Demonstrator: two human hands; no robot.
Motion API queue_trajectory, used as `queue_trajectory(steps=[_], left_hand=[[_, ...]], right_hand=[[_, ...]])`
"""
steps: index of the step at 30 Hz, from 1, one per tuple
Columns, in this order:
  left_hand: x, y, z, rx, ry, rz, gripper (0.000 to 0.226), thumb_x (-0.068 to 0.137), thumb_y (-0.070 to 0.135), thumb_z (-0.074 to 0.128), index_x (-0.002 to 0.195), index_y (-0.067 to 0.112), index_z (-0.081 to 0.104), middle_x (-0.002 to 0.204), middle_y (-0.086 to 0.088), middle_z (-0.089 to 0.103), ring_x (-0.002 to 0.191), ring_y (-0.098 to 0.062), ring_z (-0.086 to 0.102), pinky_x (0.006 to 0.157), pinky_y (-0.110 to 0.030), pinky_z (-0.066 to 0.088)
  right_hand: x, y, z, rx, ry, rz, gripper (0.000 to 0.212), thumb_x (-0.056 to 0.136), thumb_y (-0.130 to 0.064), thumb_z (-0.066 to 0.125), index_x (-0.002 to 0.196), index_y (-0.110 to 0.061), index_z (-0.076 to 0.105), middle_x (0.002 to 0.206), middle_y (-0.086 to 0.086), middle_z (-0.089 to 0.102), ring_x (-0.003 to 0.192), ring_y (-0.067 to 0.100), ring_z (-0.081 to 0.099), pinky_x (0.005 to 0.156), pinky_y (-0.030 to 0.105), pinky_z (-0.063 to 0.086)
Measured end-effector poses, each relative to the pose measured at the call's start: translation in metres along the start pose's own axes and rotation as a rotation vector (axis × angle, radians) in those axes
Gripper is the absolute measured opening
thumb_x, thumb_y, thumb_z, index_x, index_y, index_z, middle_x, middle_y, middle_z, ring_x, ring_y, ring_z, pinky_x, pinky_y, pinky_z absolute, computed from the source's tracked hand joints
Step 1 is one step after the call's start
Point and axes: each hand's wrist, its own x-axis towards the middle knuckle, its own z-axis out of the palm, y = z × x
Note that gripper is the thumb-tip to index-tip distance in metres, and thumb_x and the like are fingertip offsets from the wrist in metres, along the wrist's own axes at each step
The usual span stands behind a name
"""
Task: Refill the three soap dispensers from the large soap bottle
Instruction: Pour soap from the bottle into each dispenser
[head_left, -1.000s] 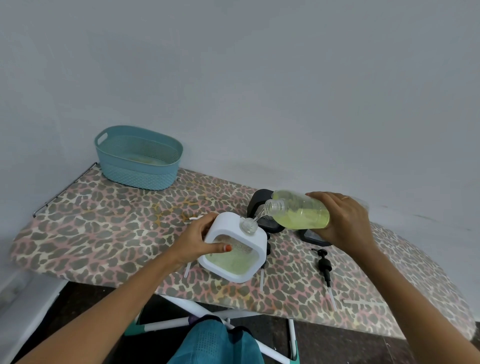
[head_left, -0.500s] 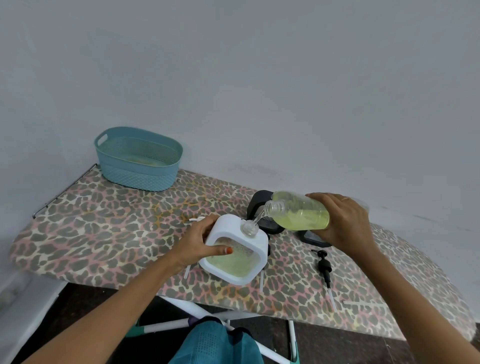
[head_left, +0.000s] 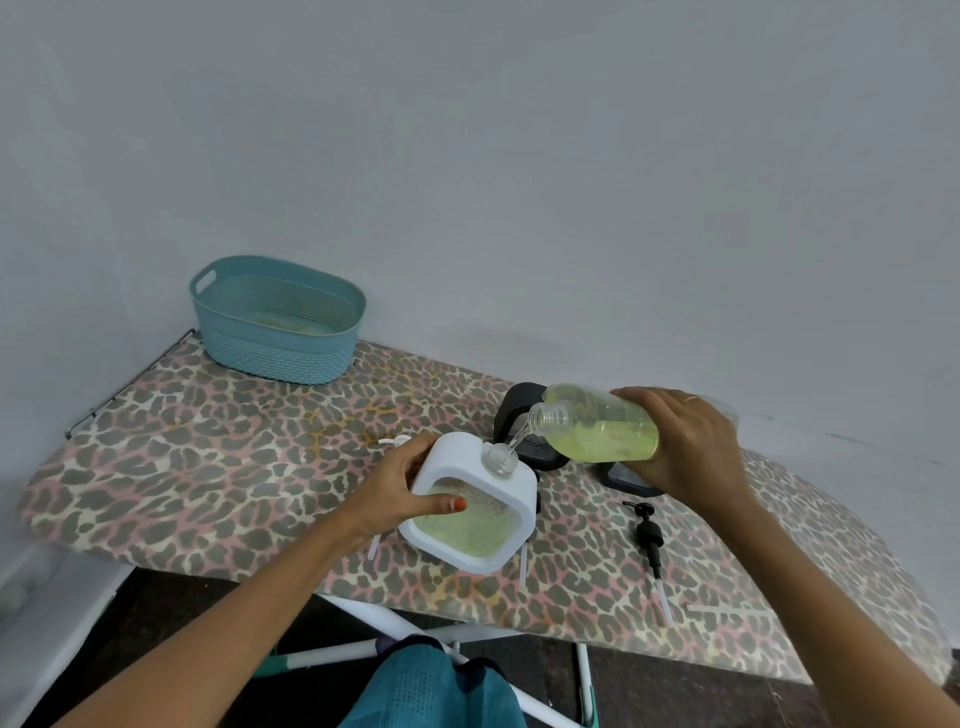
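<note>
Operator: both forearms (head_left: 234, 623) bare.
Orange-red polish on left hand (head_left: 395, 488) thumbnail (head_left: 459, 503); thin ring (head_left: 690, 399) on right hand (head_left: 691, 447); teal mesh garment (head_left: 431, 686) at 6 o'clock.

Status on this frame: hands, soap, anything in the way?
Left hand grips white dispenser. Right hand holds large soap bottle tilted, stream entering the open neck. Black pump lies aside, nothing blocking.

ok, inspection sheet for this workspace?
Surface: leopard-print ironing board, serving as the bench.
Job's things: white square soap dispenser, tilted, neck open; clear large soap bottle of yellow-green soap pouring a thin stream into it; black dispenser and second black dispenser behind.
Clutter: black pump head with tube, lying loose; teal plastic basket at the far left end.
Hands: left hand grips the white dispenser; right hand grips the bottle.
Cables: nothing seen.
Surroundings: grey wall behind.
</note>
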Motion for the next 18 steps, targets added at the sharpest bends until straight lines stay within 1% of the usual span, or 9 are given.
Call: queue_trajectory(steps=[7,12,15,18], left_hand=[[-0.0011,0.0017,0.0009,-0.005,0.006,0.003,0.081,0.035,0.063,0.081,0.102,0.026,0.055,0.091,0.004,0.062,0.08,0.0,0.062,0.071,-0.016,0.052],[-0.0004,0.0012,0.0011,-0.006,0.009,0.001,0.081,0.037,0.063,0.081,0.103,0.026,0.055,0.086,0.012,0.067,0.082,0.0,0.063,0.072,-0.017,0.053],[-0.0009,0.0005,0.0018,-0.003,0.013,0.005,0.081,0.037,0.064,0.08,0.104,0.026,0.054,0.09,0.006,0.064,0.084,-0.002,0.063,0.075,-0.019,0.053],[-0.0015,-0.0003,0.0026,-0.009,0.024,0.004,0.08,0.036,0.064,0.081,0.103,0.027,0.055,0.09,0.005,0.064,0.084,-0.002,0.063,0.073,-0.019,0.053]], right_hand=[[-0.0002,0.0003,0.0,-0.005,-0.016,0.007,0.058,0.045,-0.017,0.09,0.097,-0.006,0.067,0.087,0.006,0.073,0.074,0.027,0.07,0.057,0.034,0.054],[0.0012,-0.0013,-0.0017,-0.009,-0.011,0.01,0.058,0.043,-0.015,0.09,0.095,-0.006,0.067,0.087,0.006,0.073,0.073,0.027,0.07,0.058,0.033,0.054],[0.0015,-0.0025,-0.0025,-0.013,-0.007,0.011,0.058,0.042,-0.014,0.091,0.095,-0.006,0.067,0.086,0.006,0.073,0.073,0.027,0.07,0.059,0.033,0.053],[0.0016,-0.0026,-0.0025,-0.012,-0.011,0.012,0.058,0.043,-0.014,0.09,0.095,-0.005,0.067,0.086,0.007,0.073,0.072,0.027,0.07,0.058,0.033,0.052]])
